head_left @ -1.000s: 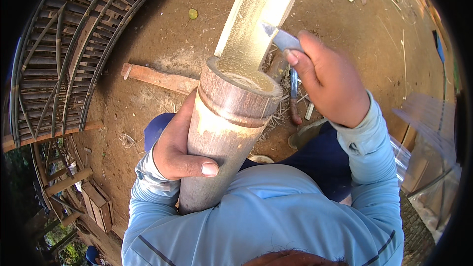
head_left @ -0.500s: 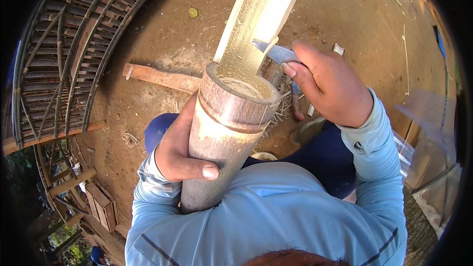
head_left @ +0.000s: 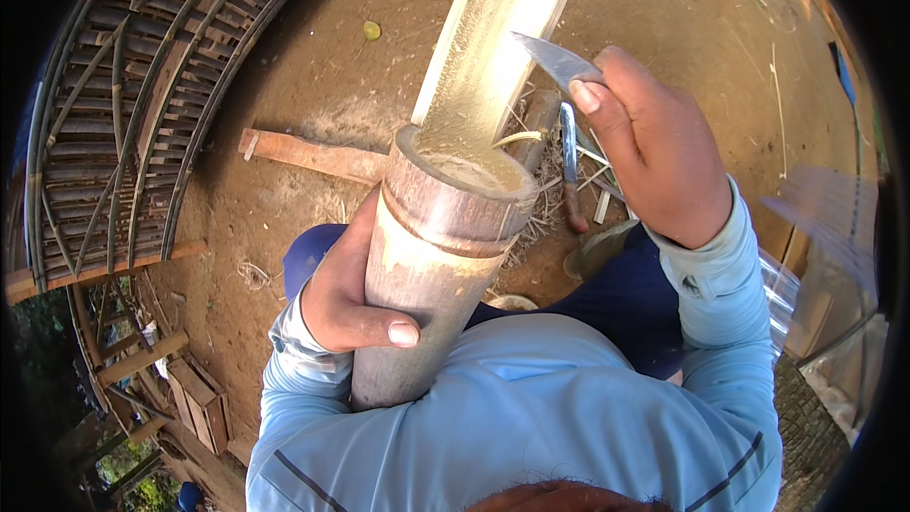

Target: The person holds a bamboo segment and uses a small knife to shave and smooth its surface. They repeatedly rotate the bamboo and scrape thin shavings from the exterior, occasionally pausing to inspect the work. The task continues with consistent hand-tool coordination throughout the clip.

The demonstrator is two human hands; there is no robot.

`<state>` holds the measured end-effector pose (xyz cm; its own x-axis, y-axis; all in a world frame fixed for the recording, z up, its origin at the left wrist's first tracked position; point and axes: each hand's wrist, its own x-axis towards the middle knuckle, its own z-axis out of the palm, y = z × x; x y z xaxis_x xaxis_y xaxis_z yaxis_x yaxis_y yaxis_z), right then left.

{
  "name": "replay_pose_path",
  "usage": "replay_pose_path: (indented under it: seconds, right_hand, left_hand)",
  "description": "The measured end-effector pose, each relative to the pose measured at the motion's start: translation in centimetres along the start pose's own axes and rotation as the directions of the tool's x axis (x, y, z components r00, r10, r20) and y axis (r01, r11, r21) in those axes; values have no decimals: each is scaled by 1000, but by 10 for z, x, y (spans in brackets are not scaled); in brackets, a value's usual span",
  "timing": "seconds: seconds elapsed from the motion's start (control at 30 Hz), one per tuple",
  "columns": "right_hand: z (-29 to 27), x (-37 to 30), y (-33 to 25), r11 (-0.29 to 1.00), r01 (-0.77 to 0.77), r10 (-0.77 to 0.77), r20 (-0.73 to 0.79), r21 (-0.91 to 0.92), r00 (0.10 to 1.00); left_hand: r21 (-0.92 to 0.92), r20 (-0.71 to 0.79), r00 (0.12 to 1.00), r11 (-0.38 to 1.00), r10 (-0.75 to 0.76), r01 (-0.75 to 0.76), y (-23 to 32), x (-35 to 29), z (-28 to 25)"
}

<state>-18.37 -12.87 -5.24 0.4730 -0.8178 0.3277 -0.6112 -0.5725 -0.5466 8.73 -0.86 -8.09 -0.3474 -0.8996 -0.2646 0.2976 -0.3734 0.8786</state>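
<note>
Two bare hands attend a large bamboo tube [head_left: 431, 289], which lies aslant in front of the torso, its near end against the light-blue shirt [head_left: 531, 389]. Beyond the rim, the bamboo extends away from the person as an open, pale-walled trough [head_left: 498, 38]. The left hand [head_left: 343, 299] clasps the tube from the left: the thumb lies across the upper surface, while the other fingers pass behind it, so whether they are spread or together cannot be told. The right hand [head_left: 661, 147] pinches a knife [head_left: 561, 63] between thumb and bent forefinger; its remaining fingers are largely hidden. The blade points left, its tip overlapping the trough in view; contact cannot be determined. A thin curled shaving [head_left: 518, 138] projects from the trough's right edge. Surroundings: a hooked metal tool [head_left: 569, 147] beside scattered shavings [head_left: 542, 197], a wooden board [head_left: 318, 156] left of the tube, and a slatted structure [head_left: 133, 123] farther left.
</note>
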Motion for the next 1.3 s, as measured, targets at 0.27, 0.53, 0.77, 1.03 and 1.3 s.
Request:
replay_pose_path:
  seconds: [0.27, 0.53, 0.77, 1.03, 1.3]
  right_hand:
    - [16, 13, -4, 998, 63, -64, -108, -21, 992]
    - [28, 21, -4, 995, 94, -101, -178, -47, 979]
    - [38, 7, -12, 982, 56, -66, 50, 180, 997]
    - [34, -2, -9, 977, 72, -115, 213, 199, 970]
    - [5, 8, -2, 1000, -14, 14, 21, -16, 1000]
  left_hand:
    - [7, -23, 1000, 1000, -1, 1, 2, -1, 3]
    - [51, 3, 999, 998, 45, -45, -1, 0, -5]
    - [41, -22, 999, 999, 36, -35, 0, -1, -8]
    - [5, -29, 999, 1000, 27, -27, 0, -4, -5]
    - [26, 12, 999, 999, 30, -31, 0, -6, -10]
